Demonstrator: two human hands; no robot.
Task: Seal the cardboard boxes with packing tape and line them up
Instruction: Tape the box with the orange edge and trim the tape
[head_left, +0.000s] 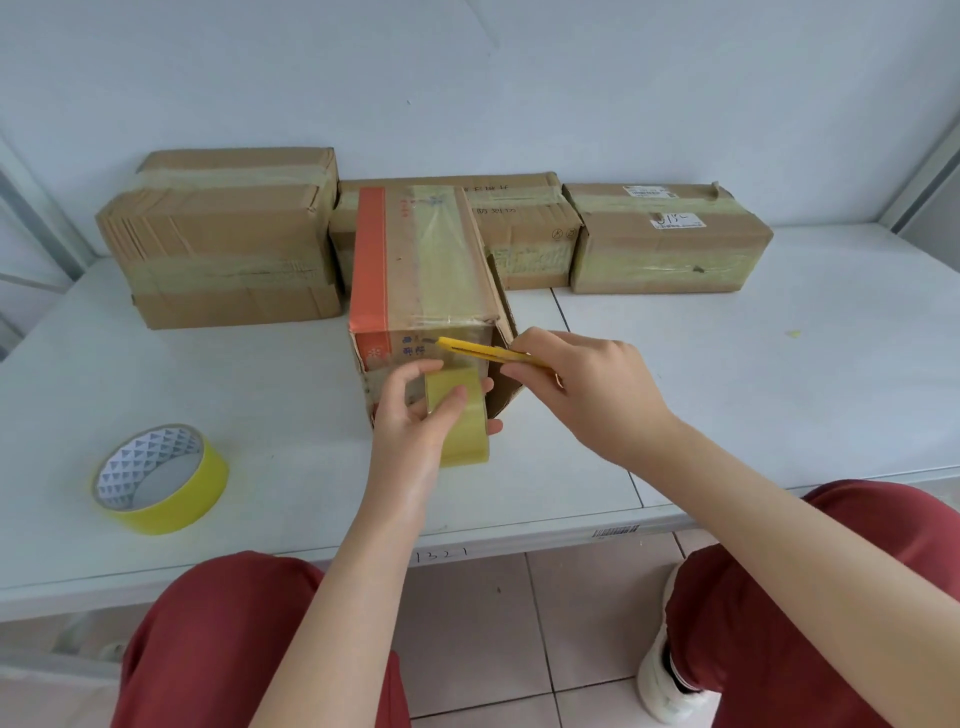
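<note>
My left hand (410, 415) grips the clear yellowish tape roll (462, 431) against the orange-striped cardboard box (415, 260) mid-table, my right hand (587, 384) grips a yellow utility knife (467, 348); I'd hold that light, dentable box by its stiff corners.

Handwritten "1321" on table edge (519, 543)

Bright, even light; soft shadows; edges bowed.

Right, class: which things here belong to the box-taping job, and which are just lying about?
In the job: orange-striped box; clear tape roll, held by the left hand; yellow cutter, held by the right hand; three taped boxes at the back.
Lying about: yellow tape roll on the table; barcode sticker on its edge.
</note>
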